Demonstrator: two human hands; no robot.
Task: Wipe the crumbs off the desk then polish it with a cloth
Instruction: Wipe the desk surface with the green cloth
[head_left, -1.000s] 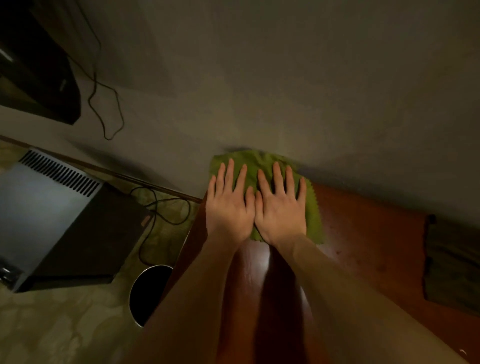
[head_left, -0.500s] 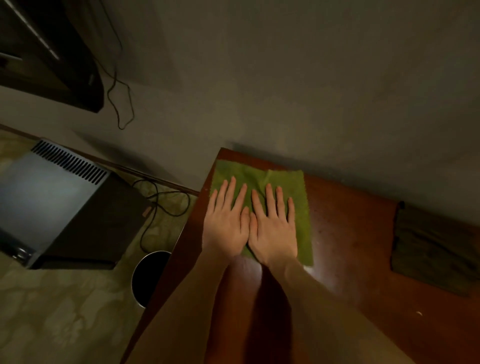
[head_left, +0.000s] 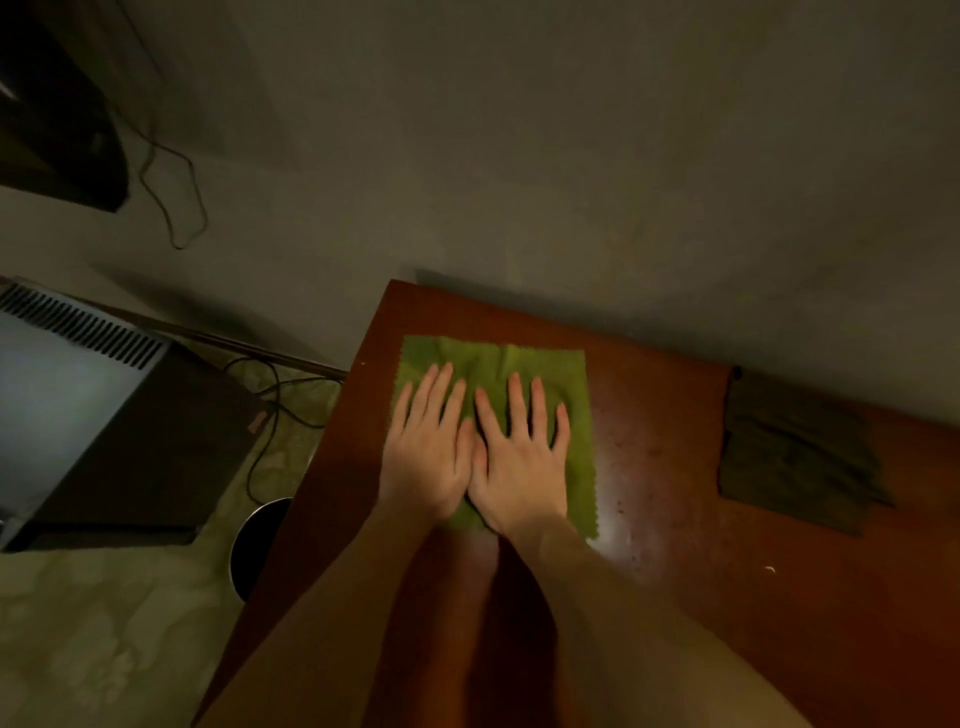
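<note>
I see both hands laid flat on the green cloth, side by side with the thumbs touching; the left hand has its fingers straight and slightly fanned, grasping nothing, only pressing down; the right hand lies the same way, fingers straight and spread, palm on the fabric. The cloth is spread out on the reddish-brown table, near the table's far left corner and close to the wall; its zigzag-cut edges show on the left and right sides, and a small ridge of fabric rises between the two sets of fingers. To the right of the cloth I can make out dark specks scattered over the glossy wood where the light glares; a small pale crumb lies further right, well apart from the cloth. A dark folded cloth rests on the table at the right, against the wall, apart from the hands. Off the table's left edge, on the patterned floor, stands a grey box with vent slats; a black cable loops beside it; a round metal-rimmed bin sits just beside the table's edge. Another thin cable hangs on the wall at the upper left.
</note>
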